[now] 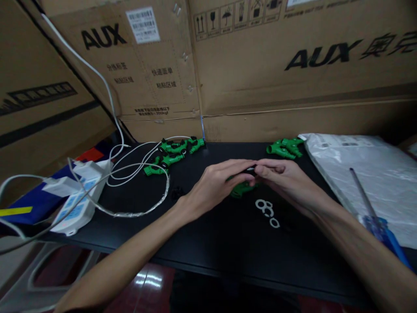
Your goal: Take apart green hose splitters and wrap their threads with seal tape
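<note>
My left hand (pixel 216 182) is curved, its fingertips and thumb meeting those of my right hand (pixel 286 176) over the table. Right thumb and fingers are pinched together at a thin, pale sliver of something, mostly hidden by the fingertips. Just under and behind my left thumb shows a green branched plastic fitting (pixel 243 190); whether it is held or lies on the table I cannot tell. Several white ring washers (pixel 274 223) lie on the table in front of my right hand. Small black parts (pixel 177 192) lie beside my left wrist.
More green fittings (pixel 167 161) with black parts lie at back left, others (pixel 285 148) at back right. A white cable (pixel 130 214) loops beside a power strip (pixel 81 200). At right, a blue-handled screwdriver (pixel 379 226) rests on a plastic bag (pixel 361 161). Cardboard boxes (pixel 247 91) wall the back.
</note>
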A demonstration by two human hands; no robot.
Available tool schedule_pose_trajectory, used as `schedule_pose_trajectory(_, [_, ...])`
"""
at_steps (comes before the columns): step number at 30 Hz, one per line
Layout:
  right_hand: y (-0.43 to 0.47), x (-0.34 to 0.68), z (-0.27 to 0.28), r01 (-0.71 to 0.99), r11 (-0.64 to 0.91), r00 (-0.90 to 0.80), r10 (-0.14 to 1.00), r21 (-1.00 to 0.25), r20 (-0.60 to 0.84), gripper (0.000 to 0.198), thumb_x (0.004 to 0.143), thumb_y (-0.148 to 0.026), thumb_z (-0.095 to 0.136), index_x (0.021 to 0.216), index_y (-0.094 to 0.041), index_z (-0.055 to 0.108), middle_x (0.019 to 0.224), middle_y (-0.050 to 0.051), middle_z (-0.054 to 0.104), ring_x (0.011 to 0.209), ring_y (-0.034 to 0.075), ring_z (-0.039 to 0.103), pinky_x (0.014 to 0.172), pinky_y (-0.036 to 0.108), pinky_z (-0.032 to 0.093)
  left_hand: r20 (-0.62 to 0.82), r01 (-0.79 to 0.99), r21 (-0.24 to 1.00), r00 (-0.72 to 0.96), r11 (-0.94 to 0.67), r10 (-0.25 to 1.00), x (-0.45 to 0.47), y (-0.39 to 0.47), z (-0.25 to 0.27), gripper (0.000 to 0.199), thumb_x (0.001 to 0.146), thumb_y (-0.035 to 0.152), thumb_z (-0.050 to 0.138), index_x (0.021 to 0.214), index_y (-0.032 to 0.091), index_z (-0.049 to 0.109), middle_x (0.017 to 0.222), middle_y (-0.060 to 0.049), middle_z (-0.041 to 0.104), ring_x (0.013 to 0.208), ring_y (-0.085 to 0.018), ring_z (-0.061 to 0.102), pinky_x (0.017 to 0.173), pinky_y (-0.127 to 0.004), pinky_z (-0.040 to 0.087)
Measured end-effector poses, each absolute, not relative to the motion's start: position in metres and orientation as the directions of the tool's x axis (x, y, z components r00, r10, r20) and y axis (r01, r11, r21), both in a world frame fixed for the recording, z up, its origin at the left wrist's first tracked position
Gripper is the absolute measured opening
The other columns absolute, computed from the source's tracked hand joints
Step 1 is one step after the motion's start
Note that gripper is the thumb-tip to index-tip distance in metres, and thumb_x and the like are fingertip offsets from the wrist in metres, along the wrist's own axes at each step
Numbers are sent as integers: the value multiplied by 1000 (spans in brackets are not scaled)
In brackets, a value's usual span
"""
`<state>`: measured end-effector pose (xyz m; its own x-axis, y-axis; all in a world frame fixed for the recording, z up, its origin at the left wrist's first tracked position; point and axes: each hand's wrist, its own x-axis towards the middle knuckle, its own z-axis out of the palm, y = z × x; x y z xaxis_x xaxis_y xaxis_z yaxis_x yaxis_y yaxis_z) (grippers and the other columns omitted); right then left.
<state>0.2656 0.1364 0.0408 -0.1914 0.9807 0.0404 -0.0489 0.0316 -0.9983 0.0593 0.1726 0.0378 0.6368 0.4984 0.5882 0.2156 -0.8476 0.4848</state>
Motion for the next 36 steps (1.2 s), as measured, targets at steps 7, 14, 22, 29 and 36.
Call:
schedule_pose_trajectory(7, [133,269,45,46,11,-316,949,-999,-5,46,90,-60,70,78,-16,77,78,6,75,71,16,68,71,29,53,396,122,859,457,-497,796,56,162,32,31,87,31,81,114,19,72,109,-6,79,96,-18,76,84,-28,63])
schedule_pose_trajectory(14, [134,311,71,570,141,-62,990,-810,128,45,89,-62,69,81,-18,76,71,4,70,60,14,58,60,29,45,266,-30,961,393,-277,880,59,168,24,41,75,27,88,112,18,70,101,-3,76,82,-12,72,75,-21,59])
schedule_pose_trajectory(22, [92,396,46,893,-81,69,997,-442,-43,42,70,-48,84,100,-19,78,74,11,73,60,25,64,56,36,47,204,-53,978,414,-200,887,54,174,26,45,77,37,88,114,17,73,101,-3,75,86,-14,72,75,-22,55])
schedule_pose_trajectory(29, [104,382,29,781,-115,75,993,-614,-90,46,58,-50,89,76,-23,57,64,1,62,55,16,53,49,29,39,188,-22,980,432,-198,882,54,174,21,45,79,37,87,117,18,71,99,-3,75,87,-15,72,78,-25,54])
schedule_pose_trajectory(36, [132,332,72,505,-52,-70,992,-862,-101,49,75,-57,82,99,-16,67,72,0,65,49,8,52,46,24,39,178,-1,980,460,-200,870,51,175,22,47,82,36,84,124,22,69,90,-1,76,86,-17,74,80,-29,57])
